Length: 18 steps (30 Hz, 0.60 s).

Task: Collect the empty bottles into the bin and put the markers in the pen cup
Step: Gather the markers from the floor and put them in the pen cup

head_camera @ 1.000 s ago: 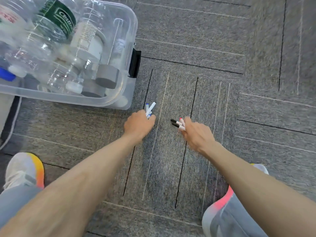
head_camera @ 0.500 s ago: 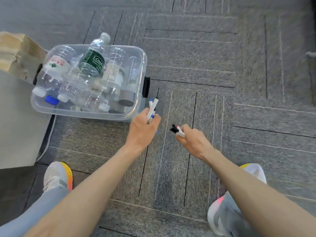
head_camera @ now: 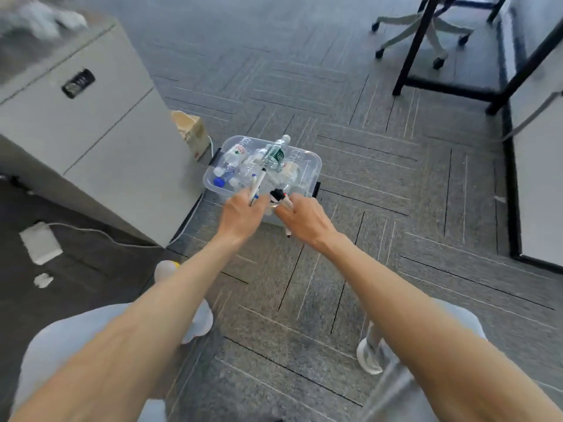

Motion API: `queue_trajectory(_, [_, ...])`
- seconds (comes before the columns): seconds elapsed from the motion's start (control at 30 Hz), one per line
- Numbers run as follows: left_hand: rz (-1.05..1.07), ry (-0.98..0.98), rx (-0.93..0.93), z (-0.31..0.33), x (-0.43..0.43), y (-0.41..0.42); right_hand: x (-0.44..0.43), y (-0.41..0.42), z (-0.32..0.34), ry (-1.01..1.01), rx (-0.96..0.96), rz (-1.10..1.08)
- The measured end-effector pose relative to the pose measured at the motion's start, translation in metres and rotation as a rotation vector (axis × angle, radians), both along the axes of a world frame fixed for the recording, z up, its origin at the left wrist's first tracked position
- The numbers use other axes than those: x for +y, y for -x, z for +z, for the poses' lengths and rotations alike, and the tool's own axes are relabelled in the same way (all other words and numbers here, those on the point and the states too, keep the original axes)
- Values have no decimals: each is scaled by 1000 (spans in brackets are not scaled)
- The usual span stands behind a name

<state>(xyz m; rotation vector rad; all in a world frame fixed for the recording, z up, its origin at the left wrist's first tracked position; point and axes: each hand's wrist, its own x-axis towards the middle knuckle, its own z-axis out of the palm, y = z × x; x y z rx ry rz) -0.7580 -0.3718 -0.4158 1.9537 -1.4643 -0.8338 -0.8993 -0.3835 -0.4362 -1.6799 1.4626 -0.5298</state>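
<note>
A clear plastic bin (head_camera: 313,166) stands on the grey carpet, filled with several empty plastic bottles (head_camera: 274,155). In front of it, my left hand (head_camera: 240,216) grips white markers with blue and black caps (head_camera: 256,185), their tips pointing up over the bin. Beside it, my right hand (head_camera: 304,219) grips a bunch of markers with black and red caps (head_camera: 280,197); one marker end sticks out below the fist. The two hands are close together, nearly touching. No pen cup is in view.
A grey filing cabinet (head_camera: 91,141) stands to the left of the bin, with a brown paper bag (head_camera: 190,130) behind it. White cable and power adapter (head_camera: 41,243) lie at left. A black desk frame (head_camera: 457,86) and office chair base (head_camera: 426,35) are far right.
I have risen from near the floor, so the bin looks smaller and farther. Both hands lifted with their markers and came together in front of the bin.
</note>
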Motion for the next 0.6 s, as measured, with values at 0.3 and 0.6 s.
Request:
queue_trajectory(0.3, [77, 117, 39, 60, -36, -112, -53, -122, 77, 101, -232, -138])
queue_trajectory(0.6, [275, 128, 204, 153, -91, -194, -120, -217, 179, 82, -265, -94])
